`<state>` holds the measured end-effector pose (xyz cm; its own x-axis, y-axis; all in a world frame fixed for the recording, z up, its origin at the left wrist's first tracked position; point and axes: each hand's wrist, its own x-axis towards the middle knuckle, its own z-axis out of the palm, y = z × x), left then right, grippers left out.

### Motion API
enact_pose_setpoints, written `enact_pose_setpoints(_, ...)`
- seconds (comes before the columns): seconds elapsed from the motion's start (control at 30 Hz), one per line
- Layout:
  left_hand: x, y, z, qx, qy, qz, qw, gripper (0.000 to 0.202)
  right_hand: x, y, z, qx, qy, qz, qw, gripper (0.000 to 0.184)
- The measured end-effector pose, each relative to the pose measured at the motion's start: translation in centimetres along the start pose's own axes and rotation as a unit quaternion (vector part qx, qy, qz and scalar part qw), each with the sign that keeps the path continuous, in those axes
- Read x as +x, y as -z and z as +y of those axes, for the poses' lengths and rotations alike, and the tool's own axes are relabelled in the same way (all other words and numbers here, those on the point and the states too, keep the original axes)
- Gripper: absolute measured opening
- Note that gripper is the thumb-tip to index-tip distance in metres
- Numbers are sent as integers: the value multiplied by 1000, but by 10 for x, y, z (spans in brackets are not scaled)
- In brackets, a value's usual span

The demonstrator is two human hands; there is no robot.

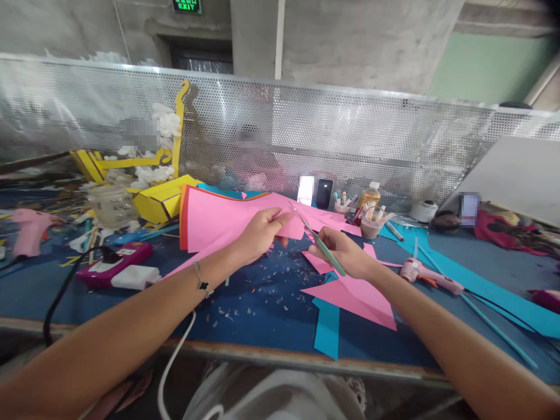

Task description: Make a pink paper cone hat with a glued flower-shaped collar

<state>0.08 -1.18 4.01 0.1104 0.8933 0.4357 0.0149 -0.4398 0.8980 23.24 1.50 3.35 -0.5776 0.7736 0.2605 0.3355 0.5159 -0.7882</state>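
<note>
Between the thumb and fingers of my left hand [261,233] is the right end of a large pink paper sheet [219,216]. Red and orange sheets show along its left edge. My right hand [339,251] is closed around a pair of scissors [330,256] with green handles. Their blades point away and to the left, touching or very near the pink paper just right of my left hand. Below my right hand lie pink offcuts [359,297] and a blue paper strip [326,326]. Whether the blades are closed on the paper I cannot tell.
A purple power strip [118,262] and a pink glue gun [32,230] are at left. Another glue gun [431,275] lies right, by a long blue sheet [485,286]. A yellow box [160,201], a bottle [368,198] and phones stand before the perforated metal screen [350,134].
</note>
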Motion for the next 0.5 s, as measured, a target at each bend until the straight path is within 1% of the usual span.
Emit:
enact_pose_setpoints(0.1, -4, 1, 4, 100, -28, -33, 994, 36, -1, -1, 1, -4, 9, -18, 1000, 53)
enact_pose_setpoints(0.17, -6, 3, 7, 119, -24, -47, 991, 36, -2, -3, 0, 0, 9, -18, 1000, 53)
enact_pose_setpoints(0.27, -4, 5, 7, 112, -10, -46, 993, 37, -2, -5, -1, 3, 2, -3, 1000, 54)
enact_pose_setpoints(0.37, -2, 6, 9, 85, -8, -44, 995, 38, -2, -4, -2, -15, 5, 12, 1000, 55)
enact_pose_setpoints(0.5, -3, 9, 15, 61, 8, -74, 995, 38, -2, 2, -3, -17, 7, 2, 1000, 56)
